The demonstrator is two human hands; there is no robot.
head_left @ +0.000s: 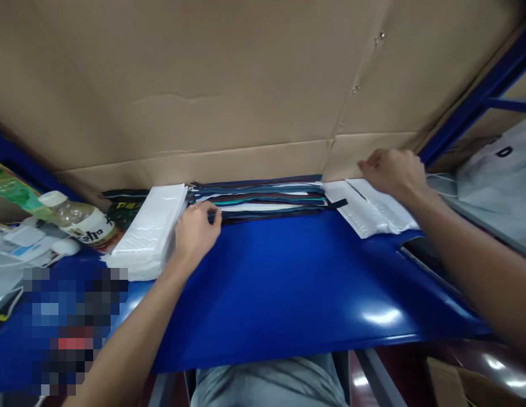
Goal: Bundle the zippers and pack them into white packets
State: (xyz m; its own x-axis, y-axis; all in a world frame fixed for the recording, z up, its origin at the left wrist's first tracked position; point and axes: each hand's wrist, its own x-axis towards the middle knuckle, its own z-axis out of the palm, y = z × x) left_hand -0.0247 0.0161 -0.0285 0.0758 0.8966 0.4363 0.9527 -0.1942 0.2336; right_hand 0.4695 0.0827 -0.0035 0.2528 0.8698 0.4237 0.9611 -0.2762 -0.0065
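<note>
My left hand (198, 229) is at the left end of a row of dark, white and teal strips (263, 199), beside a thick stack of white plastic sleeves (148, 226). Its thumb and forefinger are curled together at the strips' edge; whatever they may pinch is too small to make out. Over the back of some white packets (360, 212) on the right is my right hand (392, 172), fingers bent downward near the cardboard wall. Its fingertips are partly hidden, so I cannot tell what it holds. A short black strip end (339, 203) lies over the packets' left edge.
The blue tabletop (263, 288) backs onto a cardboard wall (246, 85). Left are a labelled bottle (82, 223), a dark green packet (122, 209) and white items (31, 243). A dark flat device (432, 260) lies under my right forearm, with a white bag (500, 175) beyond.
</note>
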